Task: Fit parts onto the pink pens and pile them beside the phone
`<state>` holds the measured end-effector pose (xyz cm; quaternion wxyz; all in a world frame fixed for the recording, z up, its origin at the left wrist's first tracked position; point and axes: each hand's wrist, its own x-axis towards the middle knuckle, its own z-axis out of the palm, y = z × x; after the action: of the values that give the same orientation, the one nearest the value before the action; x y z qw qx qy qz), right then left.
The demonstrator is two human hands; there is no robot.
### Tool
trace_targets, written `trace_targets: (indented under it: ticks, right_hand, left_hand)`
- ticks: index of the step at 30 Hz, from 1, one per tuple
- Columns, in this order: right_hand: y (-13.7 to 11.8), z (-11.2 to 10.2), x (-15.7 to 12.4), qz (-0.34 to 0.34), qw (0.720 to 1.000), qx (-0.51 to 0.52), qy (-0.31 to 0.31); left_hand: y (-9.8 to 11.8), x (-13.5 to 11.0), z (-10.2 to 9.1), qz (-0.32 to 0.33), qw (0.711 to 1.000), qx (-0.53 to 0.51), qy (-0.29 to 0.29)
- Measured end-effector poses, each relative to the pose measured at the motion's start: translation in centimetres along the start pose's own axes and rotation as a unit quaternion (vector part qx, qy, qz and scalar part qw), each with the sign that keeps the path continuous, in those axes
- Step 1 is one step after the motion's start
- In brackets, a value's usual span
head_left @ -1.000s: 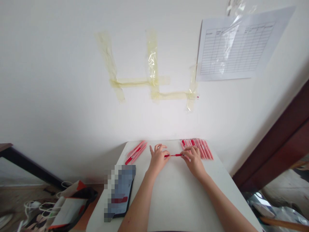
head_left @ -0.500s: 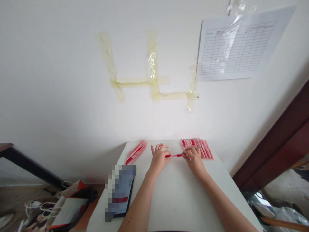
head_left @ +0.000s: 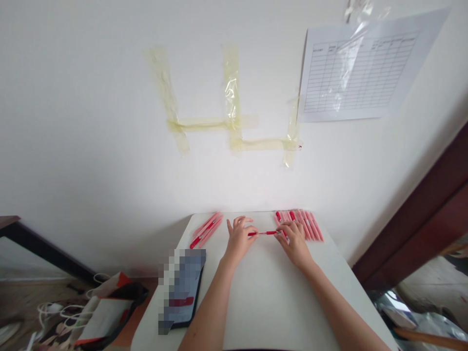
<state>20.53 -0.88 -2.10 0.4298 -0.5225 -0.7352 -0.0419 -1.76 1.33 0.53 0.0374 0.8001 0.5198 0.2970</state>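
Observation:
A slim red pen (head_left: 271, 232) lies level between my two hands, just above the white table. My left hand (head_left: 239, 239) pinches its left end between thumb and forefinger, the other fingers raised and spread; a bit of red shows there. My right hand (head_left: 293, 240) grips the right end with its fingertips. A thin, paler stretch shows between the two red parts; whether the parts are joined there I cannot tell. Beyond my right hand lies a row of several pink-red pens (head_left: 310, 225), partly covered by the fingers. Several more pens (head_left: 206, 230) lie slantwise left of my left hand.
A phone (head_left: 186, 292), partly pixelated, lies on the left of the white table (head_left: 270, 302). The wall behind carries yellowed tape (head_left: 231, 87) and a printed sheet (head_left: 360, 73). Paper bags (head_left: 106, 312) and cables stand low on the left; dark red wood rises at right.
Both hands have shifted very slightly, the left a little to the left, and the pen sits a touch higher in view. The grips and the pens on the table look the same.

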Motion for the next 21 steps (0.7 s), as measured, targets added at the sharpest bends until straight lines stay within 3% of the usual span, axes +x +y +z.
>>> trace_targets:
  ticks: [21]
  right_hand:
    - [0.03, 0.08, -0.03, 0.006, 1.0, 0.015, -0.007]
  left_hand:
    - [0.42, -0.02, -0.29, -0.003, 1.0, 0.005, 0.005]
